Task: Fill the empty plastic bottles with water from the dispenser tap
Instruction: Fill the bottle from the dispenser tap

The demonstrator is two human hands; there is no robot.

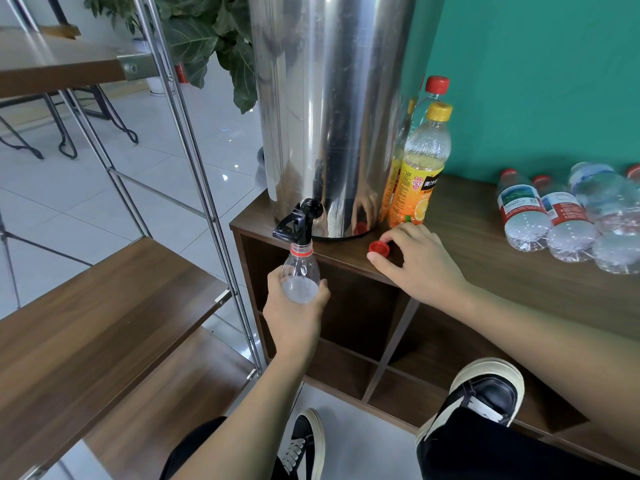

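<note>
My left hand [294, 313] grips a clear uncapped plastic bottle [300, 275] with a red neck ring, its mouth right under the black tap [298, 220] of the steel water dispenser [329, 116]. My right hand [415, 261] rests on the wooden cabinet top [485, 258], its fingertips pinching a red bottle cap [378, 246] that lies on the wood. Several clear bottles [561, 216] with red caps lie on their sides at the right.
An orange juice bottle [419, 168] with a yellow cap and a red-capped bottle [434, 91] stand beside the dispenser against the teal wall. A metal-framed wooden shelf unit [104, 299] stands at the left. My shoes [485, 393] are below, near the cabinet's open compartments.
</note>
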